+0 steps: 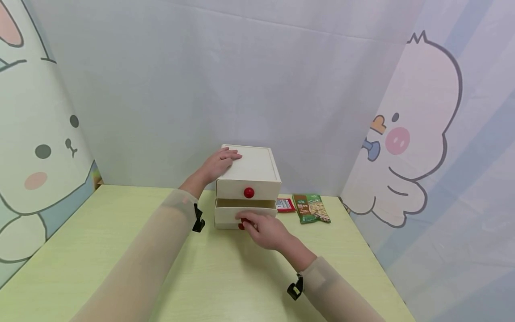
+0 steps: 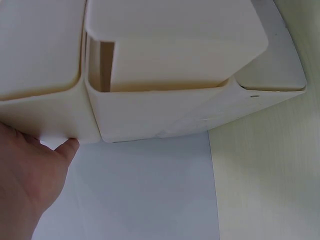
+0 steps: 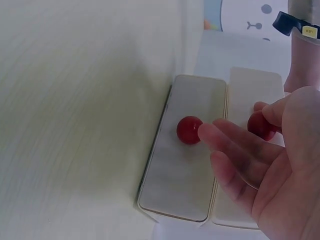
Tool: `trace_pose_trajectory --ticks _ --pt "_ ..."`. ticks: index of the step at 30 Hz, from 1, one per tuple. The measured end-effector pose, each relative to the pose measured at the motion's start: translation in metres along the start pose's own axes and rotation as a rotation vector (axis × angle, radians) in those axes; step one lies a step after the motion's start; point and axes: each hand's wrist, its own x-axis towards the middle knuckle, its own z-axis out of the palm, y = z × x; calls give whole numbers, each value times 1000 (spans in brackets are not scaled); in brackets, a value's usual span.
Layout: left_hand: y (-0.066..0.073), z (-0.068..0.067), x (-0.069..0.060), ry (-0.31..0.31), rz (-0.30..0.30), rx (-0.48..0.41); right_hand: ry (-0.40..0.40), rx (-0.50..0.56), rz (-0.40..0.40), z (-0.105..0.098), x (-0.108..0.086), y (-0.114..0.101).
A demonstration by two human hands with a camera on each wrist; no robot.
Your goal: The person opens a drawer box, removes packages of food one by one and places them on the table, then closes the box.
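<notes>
A white drawer box (image 1: 255, 163) with round red knobs stands on the table. Its middle drawer (image 1: 225, 213) is pulled partway out, and a gap shows above its front. My right hand (image 1: 267, 231) pinches that drawer's red knob (image 3: 260, 126) between thumb and finger; its other fingers reach past the bottom drawer's red knob (image 3: 189, 130). On the box's top left edge rests my left hand (image 1: 218, 165), its thumb against the side wall in the left wrist view. The top drawer (image 1: 229, 189) appears closed. What lies inside the middle drawer is hidden.
Right of the box lie a green and brown snack packet (image 1: 310, 208) and a red packet (image 1: 285, 205), partly behind the box. A pale curtain (image 1: 306, 103) with cartoon animals closes off the back and sides of the light-yellow table (image 1: 209, 277).
</notes>
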Motion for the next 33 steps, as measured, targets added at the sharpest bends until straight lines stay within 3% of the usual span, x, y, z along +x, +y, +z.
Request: trace_pose_trajectory --ticks 33 --pt "0 0 -1 15 13 -23 16 7 99 2 26 10"
